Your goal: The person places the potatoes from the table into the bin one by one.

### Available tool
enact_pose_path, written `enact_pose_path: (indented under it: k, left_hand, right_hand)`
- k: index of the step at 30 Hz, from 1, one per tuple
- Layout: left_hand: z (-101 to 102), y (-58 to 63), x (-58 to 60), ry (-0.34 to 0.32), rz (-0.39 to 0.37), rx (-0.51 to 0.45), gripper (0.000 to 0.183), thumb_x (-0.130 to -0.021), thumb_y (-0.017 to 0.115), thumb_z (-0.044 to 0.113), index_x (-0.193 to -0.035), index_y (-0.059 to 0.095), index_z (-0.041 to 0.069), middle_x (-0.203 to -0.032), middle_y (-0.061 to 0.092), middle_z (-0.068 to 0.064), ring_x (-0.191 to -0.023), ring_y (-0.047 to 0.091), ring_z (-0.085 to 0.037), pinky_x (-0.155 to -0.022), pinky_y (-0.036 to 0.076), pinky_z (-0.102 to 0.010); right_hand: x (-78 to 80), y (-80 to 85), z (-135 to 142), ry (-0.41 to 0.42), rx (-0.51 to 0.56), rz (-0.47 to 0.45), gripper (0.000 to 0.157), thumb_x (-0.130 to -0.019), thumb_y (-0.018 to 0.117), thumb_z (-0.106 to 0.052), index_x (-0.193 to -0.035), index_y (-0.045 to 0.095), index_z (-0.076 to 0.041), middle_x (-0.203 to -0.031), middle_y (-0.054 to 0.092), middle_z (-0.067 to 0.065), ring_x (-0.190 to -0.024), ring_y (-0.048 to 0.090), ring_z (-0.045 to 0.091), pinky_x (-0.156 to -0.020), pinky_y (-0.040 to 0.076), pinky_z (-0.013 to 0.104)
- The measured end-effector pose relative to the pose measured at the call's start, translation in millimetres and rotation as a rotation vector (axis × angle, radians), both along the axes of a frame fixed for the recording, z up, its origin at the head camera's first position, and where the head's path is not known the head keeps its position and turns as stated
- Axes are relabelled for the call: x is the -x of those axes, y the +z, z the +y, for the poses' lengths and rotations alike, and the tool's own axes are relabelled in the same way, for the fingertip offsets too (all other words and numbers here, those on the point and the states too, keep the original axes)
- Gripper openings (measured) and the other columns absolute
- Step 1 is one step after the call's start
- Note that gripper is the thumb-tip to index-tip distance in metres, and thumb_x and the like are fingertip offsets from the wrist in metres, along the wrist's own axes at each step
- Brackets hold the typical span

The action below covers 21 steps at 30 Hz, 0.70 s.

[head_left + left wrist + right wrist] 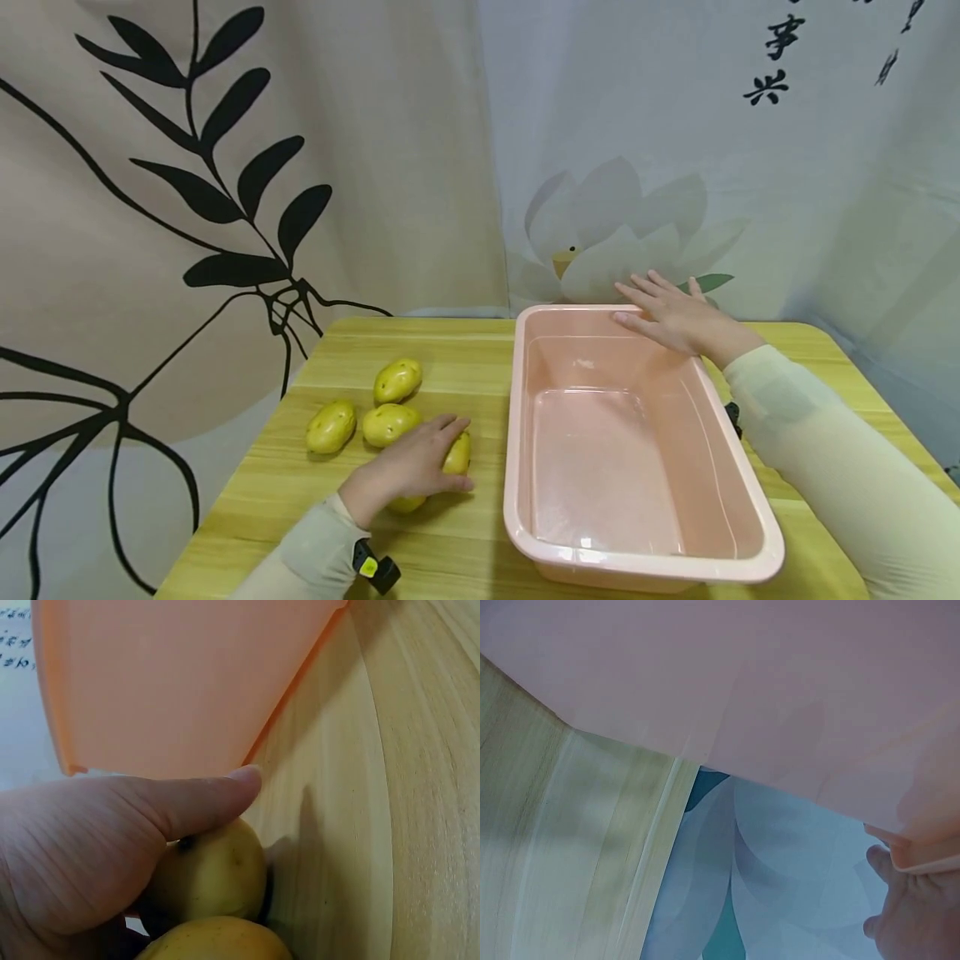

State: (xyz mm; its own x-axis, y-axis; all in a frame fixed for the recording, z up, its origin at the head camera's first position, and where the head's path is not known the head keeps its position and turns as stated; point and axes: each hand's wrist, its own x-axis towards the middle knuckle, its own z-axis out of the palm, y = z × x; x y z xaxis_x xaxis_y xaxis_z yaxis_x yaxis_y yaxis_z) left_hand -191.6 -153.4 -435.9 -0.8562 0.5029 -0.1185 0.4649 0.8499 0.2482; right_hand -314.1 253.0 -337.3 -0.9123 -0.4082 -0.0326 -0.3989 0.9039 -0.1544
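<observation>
Several yellow potatoes lie on the left part of the table in the head view. My left hand grips one potato, fingers over its far side and thumb on the near side. The left wrist view shows the thumb lying across this potato, with another potato close beside it. A further potato shows partly under the hand. My right hand rests on the far right corner of the pink basin, fingers straight and spread. In the right wrist view this hand touches the rim from outside.
Left of my left hand lie three more potatoes: a far one, a left one and a middle one. The wooden table ends at a printed curtain behind the basin.
</observation>
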Motion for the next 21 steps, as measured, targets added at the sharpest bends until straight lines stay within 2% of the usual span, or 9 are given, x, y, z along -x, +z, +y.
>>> enact_pose_path:
  k: [8,21]
  left_hand:
    - [3.7,-3.2,7.0,-0.009,-0.014,-0.005,0.094,-0.071,0.068,0.058,-0.142,0.031,0.01,-0.142,0.032,-0.018,-0.124,0.036,-0.035,-0.1,0.031,-0.048]
    - [5.5,-6.6,27.7,-0.011,-0.024,-0.018,0.089,-0.073,0.068,0.054,-0.143,0.03,0.014,-0.143,0.03,-0.015,-0.126,0.034,-0.032,-0.1,0.032,-0.045]
  right_hand:
    - [0.4,-1.5,0.6,-0.004,0.009,0.0,0.071,-0.087,0.023,-0.068,-0.147,0.012,-0.031,-0.152,0.006,0.005,-0.137,-0.004,0.029,-0.095,-0.008,0.068]
    - [4.1,-4.4,2.1,0.0,0.007,0.006,0.071,-0.087,0.022,-0.069,-0.146,0.011,-0.032,-0.152,0.006,0.004,-0.137,-0.005,0.027,-0.096,-0.007,0.067]
